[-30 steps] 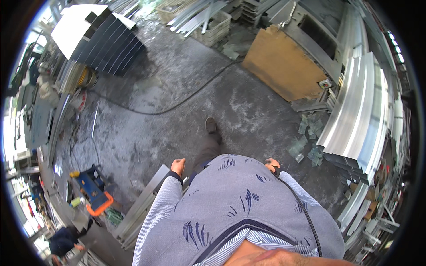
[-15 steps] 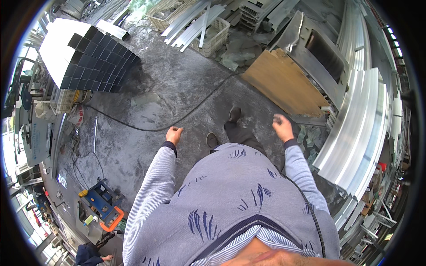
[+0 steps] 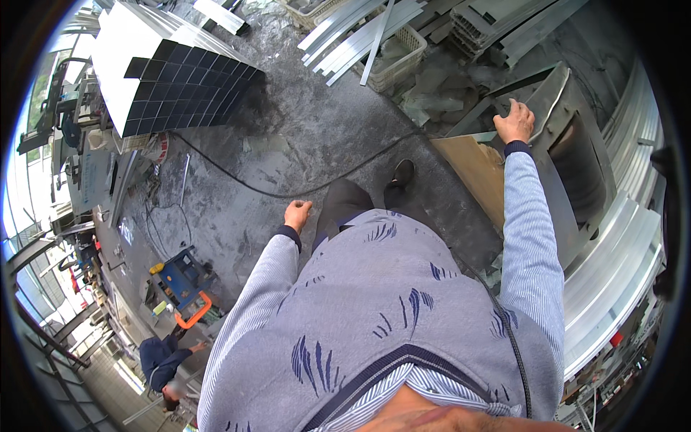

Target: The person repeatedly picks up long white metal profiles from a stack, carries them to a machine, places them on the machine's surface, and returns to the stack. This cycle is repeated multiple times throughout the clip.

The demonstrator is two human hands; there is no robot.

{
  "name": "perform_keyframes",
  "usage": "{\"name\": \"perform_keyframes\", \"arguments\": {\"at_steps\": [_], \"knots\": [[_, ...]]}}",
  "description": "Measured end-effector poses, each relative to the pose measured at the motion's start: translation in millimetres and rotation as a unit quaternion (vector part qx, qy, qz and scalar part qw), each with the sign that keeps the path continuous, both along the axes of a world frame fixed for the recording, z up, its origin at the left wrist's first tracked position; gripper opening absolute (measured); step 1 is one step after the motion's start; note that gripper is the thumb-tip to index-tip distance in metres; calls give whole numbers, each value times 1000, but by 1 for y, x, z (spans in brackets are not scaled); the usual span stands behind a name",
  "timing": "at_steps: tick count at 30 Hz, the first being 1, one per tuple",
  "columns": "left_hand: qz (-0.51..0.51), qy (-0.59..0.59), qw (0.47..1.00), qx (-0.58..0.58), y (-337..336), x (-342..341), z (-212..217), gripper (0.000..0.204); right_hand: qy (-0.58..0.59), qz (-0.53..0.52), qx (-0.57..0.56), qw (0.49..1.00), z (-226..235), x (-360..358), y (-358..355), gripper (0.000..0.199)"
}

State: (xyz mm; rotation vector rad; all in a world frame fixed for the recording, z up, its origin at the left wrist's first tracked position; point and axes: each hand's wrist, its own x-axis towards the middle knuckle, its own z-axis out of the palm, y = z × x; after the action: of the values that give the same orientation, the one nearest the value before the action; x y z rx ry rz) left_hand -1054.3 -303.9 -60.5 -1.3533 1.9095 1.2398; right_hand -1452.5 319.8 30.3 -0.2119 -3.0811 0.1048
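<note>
My right hand point(image 3: 514, 124) is stretched out to the right. Its fingers are apart and bent, with nothing between them. It appears above the tan board point(image 3: 471, 169) and the grey metal housing point(image 3: 558, 129); whether it touches either I cannot tell. By my left side, my left hand point(image 3: 297, 214) hangs with its fingers curled together, and no object shows in it. A black cable point(image 3: 302, 196) lies in a curve on the floor beyond that hand.
At the far left stands a tall stack of dark-ended box profiles point(image 3: 194, 83). Metal strips point(image 3: 360, 36) lie across a crate point(image 3: 403, 61). Long silver profiles point(image 3: 612, 273) run along the right. A person point(image 3: 162, 360) is at lower left, near a blue tool stand point(image 3: 180, 277).
My right hand has reached forward and right, and its fingers have spread. I have stepped forward, so the board and metal housing are closer. My left hand stays low and curled.
</note>
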Motion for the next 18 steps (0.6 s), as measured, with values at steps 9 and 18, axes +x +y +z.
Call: {"name": "perform_keyframes", "arguments": {"at_steps": [9,18], "knots": [[-109,27,991,-72,-2,-155,-65,55,-9,-54,74,996,-9,-16,-20,81],[-283,140,930,-190,-46,-467,-118,44,-31,-70,73,994,-1,-32,-34,81]]}}
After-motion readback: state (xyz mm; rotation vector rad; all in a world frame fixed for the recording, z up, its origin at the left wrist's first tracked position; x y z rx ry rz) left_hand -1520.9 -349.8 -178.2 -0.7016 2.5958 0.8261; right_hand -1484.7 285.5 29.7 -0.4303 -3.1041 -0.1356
